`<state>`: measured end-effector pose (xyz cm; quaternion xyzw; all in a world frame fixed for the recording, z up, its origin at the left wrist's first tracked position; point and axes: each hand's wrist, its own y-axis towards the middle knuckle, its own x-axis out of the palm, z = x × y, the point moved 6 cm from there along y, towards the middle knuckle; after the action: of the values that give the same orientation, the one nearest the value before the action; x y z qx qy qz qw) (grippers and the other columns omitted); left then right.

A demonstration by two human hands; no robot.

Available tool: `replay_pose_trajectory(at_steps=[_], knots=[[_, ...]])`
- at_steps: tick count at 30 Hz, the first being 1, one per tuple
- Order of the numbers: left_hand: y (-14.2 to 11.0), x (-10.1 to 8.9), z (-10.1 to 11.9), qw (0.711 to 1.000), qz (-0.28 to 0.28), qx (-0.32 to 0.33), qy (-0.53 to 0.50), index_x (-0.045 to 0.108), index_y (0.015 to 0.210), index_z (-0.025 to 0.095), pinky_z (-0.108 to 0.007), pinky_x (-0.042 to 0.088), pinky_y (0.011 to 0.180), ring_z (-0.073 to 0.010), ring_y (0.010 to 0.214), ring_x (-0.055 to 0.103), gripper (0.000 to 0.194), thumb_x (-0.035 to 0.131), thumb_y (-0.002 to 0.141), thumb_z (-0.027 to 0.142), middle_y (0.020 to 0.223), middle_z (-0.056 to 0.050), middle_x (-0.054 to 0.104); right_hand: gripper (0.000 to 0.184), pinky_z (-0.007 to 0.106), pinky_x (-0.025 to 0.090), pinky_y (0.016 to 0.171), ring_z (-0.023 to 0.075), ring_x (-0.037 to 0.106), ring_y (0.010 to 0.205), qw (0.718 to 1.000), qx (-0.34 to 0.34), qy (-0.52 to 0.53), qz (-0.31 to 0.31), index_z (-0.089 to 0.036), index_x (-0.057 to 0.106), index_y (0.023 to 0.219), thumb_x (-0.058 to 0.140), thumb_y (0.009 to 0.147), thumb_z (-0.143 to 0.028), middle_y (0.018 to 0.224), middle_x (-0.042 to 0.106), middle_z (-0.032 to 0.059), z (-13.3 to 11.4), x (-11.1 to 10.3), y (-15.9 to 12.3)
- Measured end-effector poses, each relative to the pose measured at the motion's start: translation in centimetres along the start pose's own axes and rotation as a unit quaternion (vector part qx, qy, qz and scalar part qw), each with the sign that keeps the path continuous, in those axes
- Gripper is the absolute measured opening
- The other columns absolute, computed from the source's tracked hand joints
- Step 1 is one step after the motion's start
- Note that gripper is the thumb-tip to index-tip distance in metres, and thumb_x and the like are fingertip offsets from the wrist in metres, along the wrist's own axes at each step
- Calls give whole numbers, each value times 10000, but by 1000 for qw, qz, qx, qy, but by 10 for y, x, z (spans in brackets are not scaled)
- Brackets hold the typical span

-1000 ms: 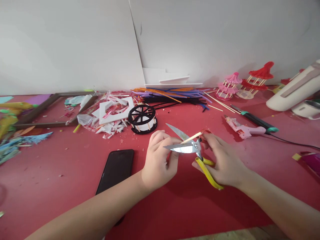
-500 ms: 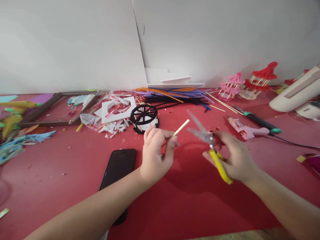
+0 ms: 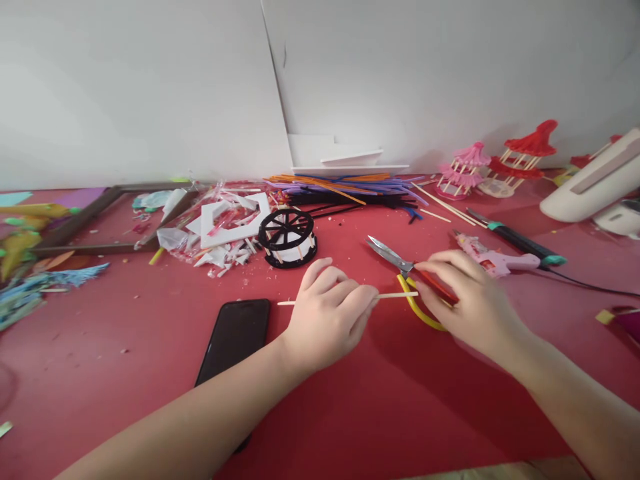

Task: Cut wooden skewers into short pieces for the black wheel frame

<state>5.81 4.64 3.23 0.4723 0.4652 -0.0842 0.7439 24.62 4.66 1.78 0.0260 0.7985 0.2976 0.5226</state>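
Left hand [image 3: 327, 320]: grip pressed together, pinching a thin pale stick [image 3: 395, 295]. Stick lies crosswise through the grip — one end out to its left, the other out to its right, reaching toward the right thumb. Right end crosses over the yellow handle of the scissors [image 3: 387, 255] in this view; contact cannot be told.

Right hand [image 3: 470, 303]: thumb and forefinger curve about the red handle; cannot tell whether this grip is pressed on it. Blades together, pointing away and leftward.

Room: red desk [image 3: 370, 413] stretches from below both grips to its near edge. Black phone [image 3: 235, 333] left of the left grip, partly behind the forearm. Black spoked round frame [image 3: 287, 237] just beyond the left grip. Pink glue gun [image 3: 500, 260] just beyond the right — white wall [image 3: 400, 73] at the desk's far edge.
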Motion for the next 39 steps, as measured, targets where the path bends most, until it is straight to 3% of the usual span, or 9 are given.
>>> replay_pose_trajectory(at_steps=[3, 8, 17, 24, 32, 39], knots=[[-2, 6, 2, 999, -28, 18, 16, 654, 898, 202, -420, 383, 962, -168, 717, 522, 102, 558, 866, 194, 676, 11, 650, 273, 299, 509, 864, 174, 626, 963, 992, -55, 114, 22, -177, 591, 1114, 506, 866, -101, 1025, 655, 75, -22, -9, -2], [-2, 10, 5, 998, -55, 36, 22, 662, 885, 190, -381, 443, 857, -165, 662, 492, 134, 528, 885, 188, 654, -5, 634, 342, 271, 536, 811, 156, 638, 920, 985, -91, 148, -1, -152, 577, 1149, 481, 843, -32, 987, 677, 74, -37, -7, -5], [-3, 10, 14, 997, -43, 57, 25, 671, 911, 173, -407, 444, 881, -169, 668, 501, 136, 539, 878, 181, 655, -6, 643, 139, 344, 541, 803, 185, 637, 860, 987, -139, 75, -22, -131, 607, 987, 534, 879, -83, 896, 677, 80, -47, 6, -8], [-5, 12, 13, 997, -49, 42, 30, 674, 912, 172, -443, 420, 948, -177, 683, 517, 136, 548, 863, 179, 656, -4, 651, 115, 327, 550, 787, 177, 652, 841, 988, -134, 71, -20, -146, 615, 947, 537, 882, -91, 890, 686, 67, -48, 6, -9], [-3, 13, 13, 996, -62, 35, 48, 675, 916, 172, -462, 435, 943, -188, 689, 508, 150, 535, 872, 202, 648, 0, 636, 196, 362, 555, 811, 209, 660, 874, 989, -141, 33, -29, -84, 641, 1038, 499, 903, -96, 937, 687, 122, -51, 9, -9], [-4, 14, 14, 994, -84, 31, 63, 662, 808, 169, -484, 417, 1003, -186, 687, 527, 137, 527, 819, 145, 616, -4, 597, 227, 339, 546, 691, 196, 641, 744, 988, -150, 21, -24, -53, 672, 1021, 487, 894, -87, 812, 665, 110, -55, 13, -10]])
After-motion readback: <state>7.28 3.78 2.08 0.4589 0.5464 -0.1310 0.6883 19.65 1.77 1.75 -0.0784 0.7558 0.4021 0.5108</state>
